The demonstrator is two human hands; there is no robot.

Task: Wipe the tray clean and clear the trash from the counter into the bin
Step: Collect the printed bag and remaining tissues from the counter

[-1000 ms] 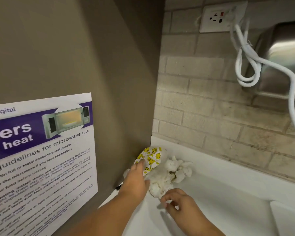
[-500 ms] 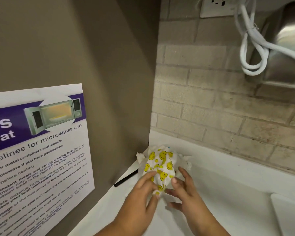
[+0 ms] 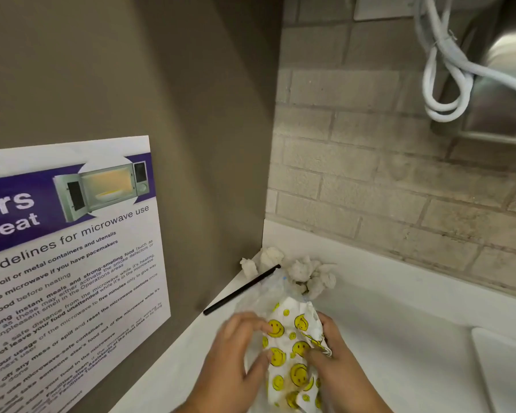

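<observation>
Taupe panelling closes the left side of this corner and carries a microwave poster; pale brick runs along the back. Below the poster, a thin black stick lies slantwise on the white counter, its far end reaching the tissues crumpled in the corner.

Next comes the left hand, its fingertips pressed into the left side of the wrapper, a white one printed with yellow smileys. Some clear plastic shows by its far end. The wrapper is held between both hands just above the counter's near part. Its long axis points away from the person, toward the corner. The right hand holds its other side, thumb on the front and fingers curled behind.

The next move turns on one relation. The tissues lie straight beyond the wrapper's far end, apart from both hands, and the stick lies forward and left of the left hand. So the left hand looks nearer the stick, and either hand would have to reach forward along the wrapper's axis for the tissues.

At the right edge sits a white slab; I cannot tell whether it is the tray. A white cable loops down at top right. No bin is in view.
</observation>
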